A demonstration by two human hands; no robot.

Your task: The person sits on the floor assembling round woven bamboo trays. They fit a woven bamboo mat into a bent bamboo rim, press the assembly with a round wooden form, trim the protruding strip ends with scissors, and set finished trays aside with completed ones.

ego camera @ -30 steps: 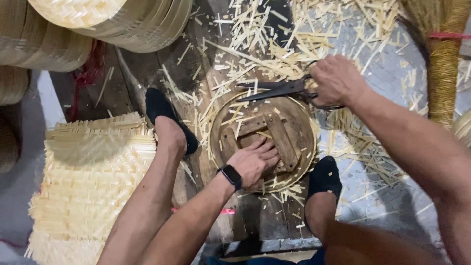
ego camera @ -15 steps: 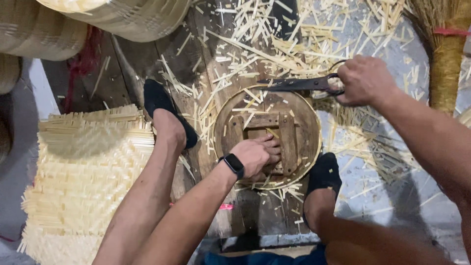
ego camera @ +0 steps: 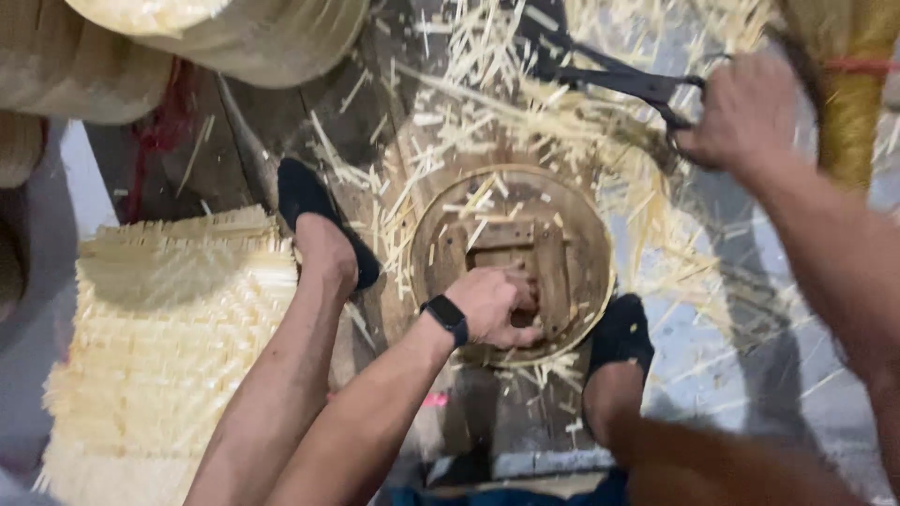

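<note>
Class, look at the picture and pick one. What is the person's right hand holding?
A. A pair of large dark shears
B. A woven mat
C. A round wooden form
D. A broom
A: the right hand grips the handles of the dark shears, raised over the scattered bamboo trimmings.

Left hand (ego camera: 494, 305) pressed on the wooden cross-piece inside a round wooden mould (ego camera: 512, 262), black wristband at the wrist. Right hand (ego camera: 741, 108) gripping dark shears (ego camera: 609, 75) over scattered bamboo slivers (ego camera: 469, 84). Woven bamboo mat (ego camera: 164, 347) left of the legs, black-shod feet flanking the mould.
</note>
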